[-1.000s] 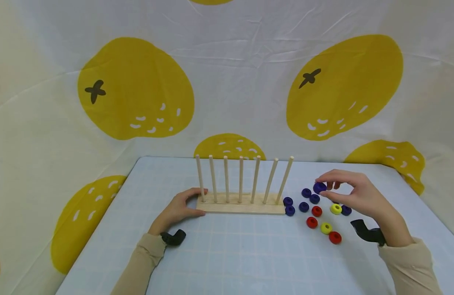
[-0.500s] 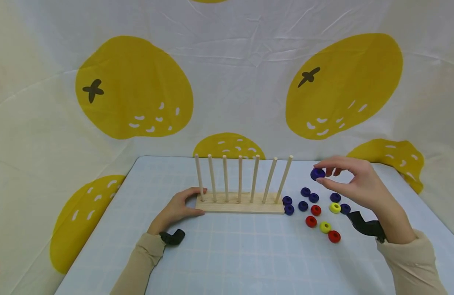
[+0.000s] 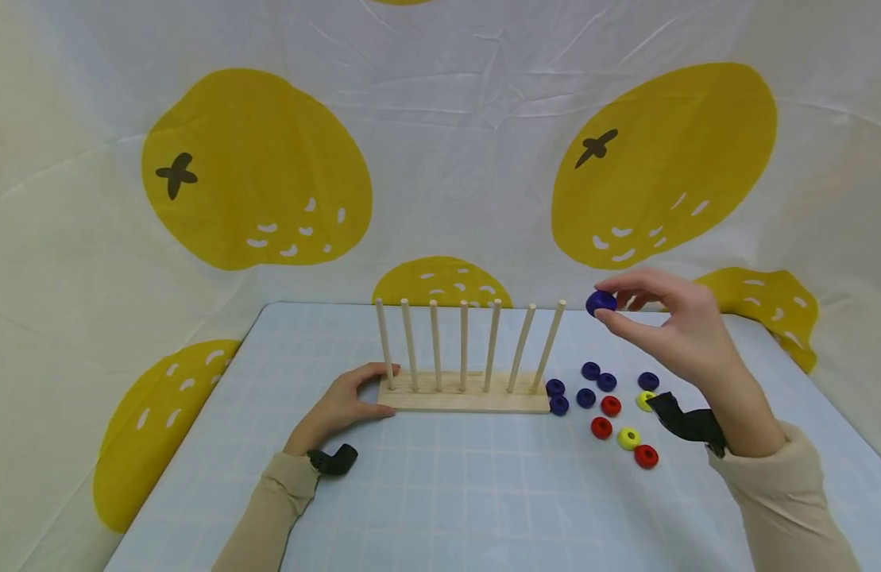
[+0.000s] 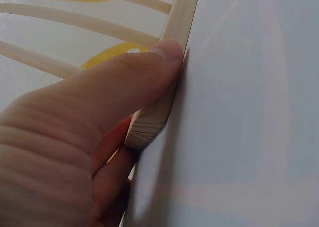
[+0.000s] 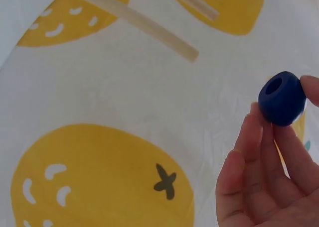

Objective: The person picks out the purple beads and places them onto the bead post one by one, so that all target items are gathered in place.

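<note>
My right hand (image 3: pixel 679 326) pinches a dark blue bead (image 3: pixel 600 303) between thumb and fingers, up in the air right of the pegs and about level with their tops. In the right wrist view the hole of this blue bead (image 5: pixel 273 86) shows. A wooden peg rack (image 3: pixel 469 403), a flat base with several upright pegs, stands on the table, its pegs bare. At its left end my left hand (image 3: pixel 342 401) grips the base, thumb in front and fingers behind. The left wrist view shows the thumb (image 4: pixel 167 50) along the base's edge; the fingers are partly hidden.
Right of the rack lie several loose blue beads (image 3: pixel 586 398), red beads (image 3: pixel 601 428) and yellow beads (image 3: pixel 629 438). Two blue ones sit against the rack's right end. Behind the table (image 3: pixel 447 492) hangs a white cloth (image 3: pixel 469 183) with large yellow fruit shapes.
My right hand has lifted the blue bead from low over the loose beads and carried it up and slightly left. The left hand stays on the rack.
</note>
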Demonstrator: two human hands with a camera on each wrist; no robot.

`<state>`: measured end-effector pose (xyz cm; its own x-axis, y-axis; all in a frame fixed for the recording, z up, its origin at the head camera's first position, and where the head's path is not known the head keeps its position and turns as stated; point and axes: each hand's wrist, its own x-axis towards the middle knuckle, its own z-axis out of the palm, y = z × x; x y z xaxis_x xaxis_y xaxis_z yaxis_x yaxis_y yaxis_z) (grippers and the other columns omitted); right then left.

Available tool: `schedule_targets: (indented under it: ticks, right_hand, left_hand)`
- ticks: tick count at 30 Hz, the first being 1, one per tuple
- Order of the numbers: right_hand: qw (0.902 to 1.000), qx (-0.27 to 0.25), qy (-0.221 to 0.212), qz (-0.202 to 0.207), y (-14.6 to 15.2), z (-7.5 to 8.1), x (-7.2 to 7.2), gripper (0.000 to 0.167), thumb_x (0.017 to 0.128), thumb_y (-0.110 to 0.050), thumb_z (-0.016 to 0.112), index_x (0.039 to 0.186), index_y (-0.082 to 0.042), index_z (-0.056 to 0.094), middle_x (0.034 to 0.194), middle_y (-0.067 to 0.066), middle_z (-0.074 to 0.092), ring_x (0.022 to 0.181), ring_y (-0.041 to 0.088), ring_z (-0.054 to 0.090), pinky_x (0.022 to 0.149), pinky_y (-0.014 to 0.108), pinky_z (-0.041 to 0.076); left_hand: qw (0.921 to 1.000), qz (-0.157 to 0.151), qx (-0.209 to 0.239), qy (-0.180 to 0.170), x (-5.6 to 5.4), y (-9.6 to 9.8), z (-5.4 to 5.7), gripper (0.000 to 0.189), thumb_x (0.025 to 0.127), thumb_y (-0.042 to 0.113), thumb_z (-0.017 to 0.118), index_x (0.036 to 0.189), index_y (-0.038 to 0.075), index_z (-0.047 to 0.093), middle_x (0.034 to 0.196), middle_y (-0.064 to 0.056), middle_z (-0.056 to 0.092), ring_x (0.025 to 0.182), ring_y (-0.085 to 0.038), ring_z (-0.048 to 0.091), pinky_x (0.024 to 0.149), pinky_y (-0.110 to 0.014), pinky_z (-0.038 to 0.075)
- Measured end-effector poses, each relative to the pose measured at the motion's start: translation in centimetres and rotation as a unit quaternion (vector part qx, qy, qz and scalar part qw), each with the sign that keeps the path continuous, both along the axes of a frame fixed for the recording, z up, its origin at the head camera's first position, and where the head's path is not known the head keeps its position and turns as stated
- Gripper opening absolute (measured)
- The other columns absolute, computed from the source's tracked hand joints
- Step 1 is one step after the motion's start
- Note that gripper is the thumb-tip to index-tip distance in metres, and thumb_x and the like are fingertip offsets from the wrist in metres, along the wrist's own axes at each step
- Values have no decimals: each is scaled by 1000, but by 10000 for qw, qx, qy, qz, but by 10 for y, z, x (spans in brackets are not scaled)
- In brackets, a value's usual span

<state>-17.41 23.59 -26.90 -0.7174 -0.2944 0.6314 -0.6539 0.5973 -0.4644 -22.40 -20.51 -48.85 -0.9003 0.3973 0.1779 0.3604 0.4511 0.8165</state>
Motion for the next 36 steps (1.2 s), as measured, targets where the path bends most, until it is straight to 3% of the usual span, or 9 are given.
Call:
schedule_targets:
  ticks: [6, 12, 23, 36]
  right_hand:
    - [9988, -464, -138, 53, -16, 5, 0, 34, 79, 6, 79, 111, -4, 72, 100, -1, 69, 88, 4, 61, 82, 9, 48]
    - [9960, -800, -371, 145, -32, 13, 0, 32, 81, 6, 78, 112, -1, 70, 102, 4, 69, 87, 5, 65, 86, 11, 50]
    - [9946, -893, -530, 82, -64, 24, -3, 26, 86, -2, 76, 111, 1, 70, 102, 9, 68, 86, 5, 64, 85, 12, 50]
    - [9852, -1338, -735, 776, -103, 35, -15, 24, 84, -1, 78, 107, 1, 71, 99, 10, 70, 83, 15, 67, 80, 19, 55]
  left_hand:
    - [9998, 49, 5, -167, 0, 1, 1, 62, 75, 23, 89, 131, 18, 63, 140, 5, 57, 138, -23, 41, 116, -50, 27]
    - [9999, 15, 77, -93, -1, 0, 0, 62, 75, 22, 89, 131, 16, 63, 138, 3, 59, 138, -24, 42, 116, -50, 28]
    - [9999, -18, 105, -77, -1, -1, 0, 62, 75, 24, 89, 131, 17, 63, 138, 3, 58, 138, -24, 42, 116, -50, 29]
    - [9999, -26, 113, -3, -1, -1, -1, 62, 74, 26, 89, 130, 19, 63, 139, 5, 58, 138, -22, 41, 116, -48, 28]
